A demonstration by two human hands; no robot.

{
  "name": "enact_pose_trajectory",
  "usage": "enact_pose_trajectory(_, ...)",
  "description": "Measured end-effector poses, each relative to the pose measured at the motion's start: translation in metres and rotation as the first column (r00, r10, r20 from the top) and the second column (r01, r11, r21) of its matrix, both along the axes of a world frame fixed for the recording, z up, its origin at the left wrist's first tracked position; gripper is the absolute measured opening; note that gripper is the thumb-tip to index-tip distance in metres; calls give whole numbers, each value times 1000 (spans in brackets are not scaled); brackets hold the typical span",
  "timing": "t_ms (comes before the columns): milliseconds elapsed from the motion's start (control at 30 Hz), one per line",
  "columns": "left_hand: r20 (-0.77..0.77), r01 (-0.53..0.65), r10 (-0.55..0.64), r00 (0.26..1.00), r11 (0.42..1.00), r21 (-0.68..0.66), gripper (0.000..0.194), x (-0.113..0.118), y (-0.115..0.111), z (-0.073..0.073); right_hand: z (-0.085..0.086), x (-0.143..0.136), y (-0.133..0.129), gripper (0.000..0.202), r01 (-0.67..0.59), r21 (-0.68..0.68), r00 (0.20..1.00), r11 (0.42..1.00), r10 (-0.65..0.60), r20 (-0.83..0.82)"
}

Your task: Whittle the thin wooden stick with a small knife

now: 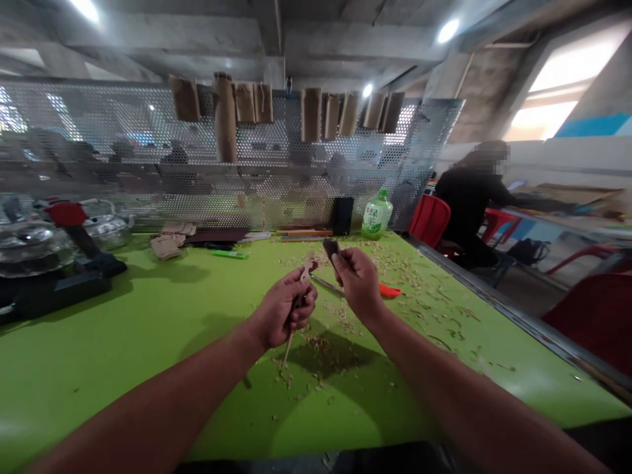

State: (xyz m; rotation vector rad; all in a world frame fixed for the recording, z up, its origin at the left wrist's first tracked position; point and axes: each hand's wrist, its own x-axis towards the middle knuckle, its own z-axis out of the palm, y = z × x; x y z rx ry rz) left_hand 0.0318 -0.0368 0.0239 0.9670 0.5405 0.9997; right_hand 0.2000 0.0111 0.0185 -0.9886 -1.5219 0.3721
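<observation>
My left hand is closed around a slim carved wooden stick. Its shaped head pokes out above the thumb, and its thin end slants down below the fist. Up and to the right, my right hand pinches a small dark flat piece, which looks like folded sandpaper. A short gap separates this piece from the stick's head. Behind my right wrist lies an orange-handled tool, partly hidden by the hand. Wood shavings are heaped on the green table beneath both hands.
Kettles and a black stand with a red top occupy the left. Flat wooden pieces, a green-handled tool and a green bottle line the back, before a perforated metal screen. A person sits at right.
</observation>
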Motion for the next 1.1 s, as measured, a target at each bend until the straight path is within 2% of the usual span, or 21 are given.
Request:
enact_pose_trajectory(100,-33,-35,34,999,999,-18,20,5,1,-3,0,-7,-10,19,-22,110,985,994,3,174)
enact_pose_trajectory(167,-66,-61,59,996,998,-24,18,10,1,-5,0,-11,-11,15,-38,92,953,995,8,304)
enact_pose_trajectory(300,-112,-87,84,990,996,-25,19,14,0,-5,-3,-14,-7,15,12,62,941,998,-32,337)
enact_pose_trajectory(400,-100,-110,110,989,994,6,18,12,1,-5,-6,-14,-6,18,-16,60,920,998,-9,392)
enact_pose_trajectory(467,-112,-111,111,987,994,1,18,11,1,-5,-7,-14,-6,18,-22,55,922,998,-1,387)
enact_pose_trajectory(567,-132,-82,80,988,997,-10,21,11,1,-6,-6,-15,-5,17,35,63,955,997,-52,293)
enact_pose_trajectory(733,-98,-94,95,991,995,22,18,10,2,-7,-6,-18,-7,17,-4,39,937,999,-10,350)
enact_pose_trajectory(1100,-111,-71,70,991,997,-4,20,9,1,-6,-4,-17,-6,17,44,63,953,997,-60,297)
